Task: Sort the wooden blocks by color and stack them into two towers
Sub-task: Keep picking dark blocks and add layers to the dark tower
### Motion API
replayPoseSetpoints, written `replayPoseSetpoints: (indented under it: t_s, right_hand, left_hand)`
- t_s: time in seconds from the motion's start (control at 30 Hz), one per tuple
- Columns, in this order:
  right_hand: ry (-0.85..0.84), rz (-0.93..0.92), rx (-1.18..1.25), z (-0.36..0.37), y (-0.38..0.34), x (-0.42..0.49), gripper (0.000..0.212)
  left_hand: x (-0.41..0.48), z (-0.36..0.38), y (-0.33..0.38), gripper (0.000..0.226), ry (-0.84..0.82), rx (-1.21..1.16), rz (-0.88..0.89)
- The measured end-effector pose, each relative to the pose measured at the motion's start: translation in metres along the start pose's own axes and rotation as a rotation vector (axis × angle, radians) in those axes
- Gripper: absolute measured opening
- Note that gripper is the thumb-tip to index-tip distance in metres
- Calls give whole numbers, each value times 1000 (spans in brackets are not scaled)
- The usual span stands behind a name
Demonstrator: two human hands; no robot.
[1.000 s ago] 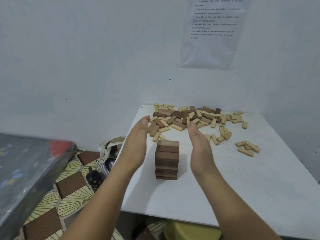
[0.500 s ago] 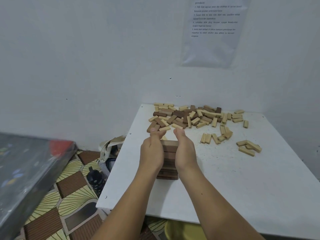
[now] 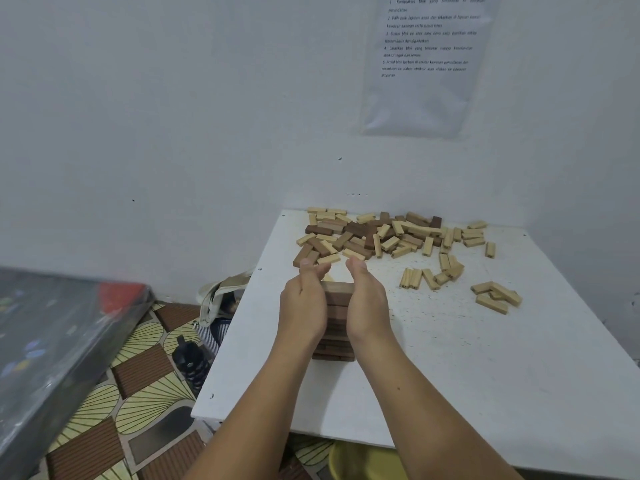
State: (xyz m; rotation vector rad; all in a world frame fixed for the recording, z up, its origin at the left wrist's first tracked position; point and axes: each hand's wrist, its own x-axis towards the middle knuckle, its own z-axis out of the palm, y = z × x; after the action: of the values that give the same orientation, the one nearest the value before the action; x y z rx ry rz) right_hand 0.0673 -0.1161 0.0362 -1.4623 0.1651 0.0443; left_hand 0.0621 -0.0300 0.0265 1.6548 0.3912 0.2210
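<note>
The left hand and the right hand are laid flat against two opposite sides of the tower. The fingers are nearly straight and point away from the person. Nothing is gripped; the stack is only pressed between the palms.

The tower is made of brown blocks, several layers high, and is standing on the front-left part of the desk. It is judged that the layers are being squared. The blocks are probably light, hard and smooth, and they are not joined. A layer can therefore be slid out by an uneven push, so the pressure is best given equally from both sides, low as well as high. A single block is best taken by its long sides.

Just beyond the fingertips, the pile of brown and pale blocks is spread along the wall. A few pale blocks are lying apart at the right.

The left edge of the desk is near the tower. A bag and a bottle are on the floor below it, so a block pushed that way may be lost. Room for the second tower is seen to the right.
</note>
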Motion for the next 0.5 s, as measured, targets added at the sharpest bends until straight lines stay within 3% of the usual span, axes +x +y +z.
replayPoseSetpoints:
  t_s: [0.4,0.5]
  right_hand:
    - [26,-29,-45,-5,-4,-3,48]
    - [26,-60,-77,-21,-7,-6,50]
  left_hand:
    - [1,-10,2,60,-19,-44,17]
    - [-6,-21,12,47,-7,-25,60]
